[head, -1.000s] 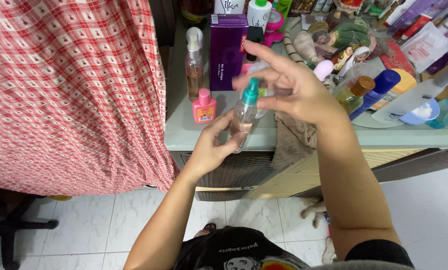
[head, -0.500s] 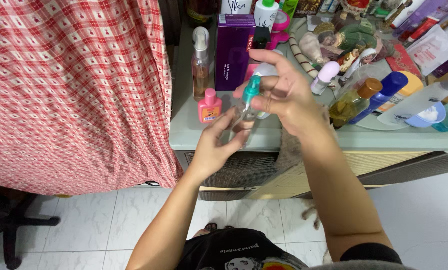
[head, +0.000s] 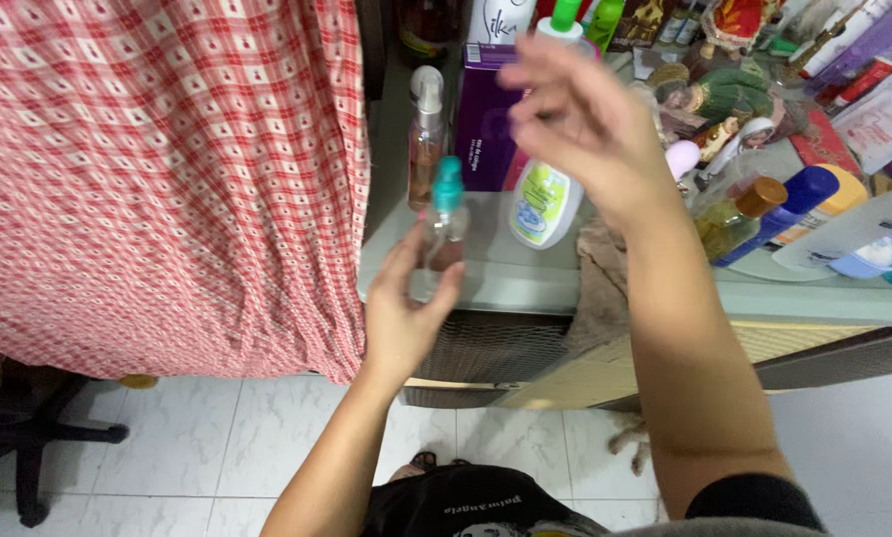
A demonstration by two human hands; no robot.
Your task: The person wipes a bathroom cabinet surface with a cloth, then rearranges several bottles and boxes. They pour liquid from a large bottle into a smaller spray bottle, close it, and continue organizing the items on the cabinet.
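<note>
My left hand (head: 404, 303) is shut on a small clear spray bottle (head: 442, 231) with a teal top, held upright over the front left part of the pale green tabletop (head: 505, 290). My right hand (head: 577, 117) is raised higher and farther back, blurred, with its fingers apart and nothing in it. It hovers over a white bottle (head: 542, 204) with a green label and a green cap, in front of a purple box (head: 488, 124).
A clear pump bottle (head: 427, 139) stands behind the spray bottle. Several bottles, tubes and figurines crowd the right of the tabletop, among them an amber-capped bottle (head: 734, 214) and a blue one (head: 782, 204). A red checked cloth (head: 167, 179) hangs at left. A black chair base (head: 28, 443) is on the tiled floor.
My right hand has let go of the spray bottle's teal top and lifted up and back. My left hand has carried the bottle a little to the left.
</note>
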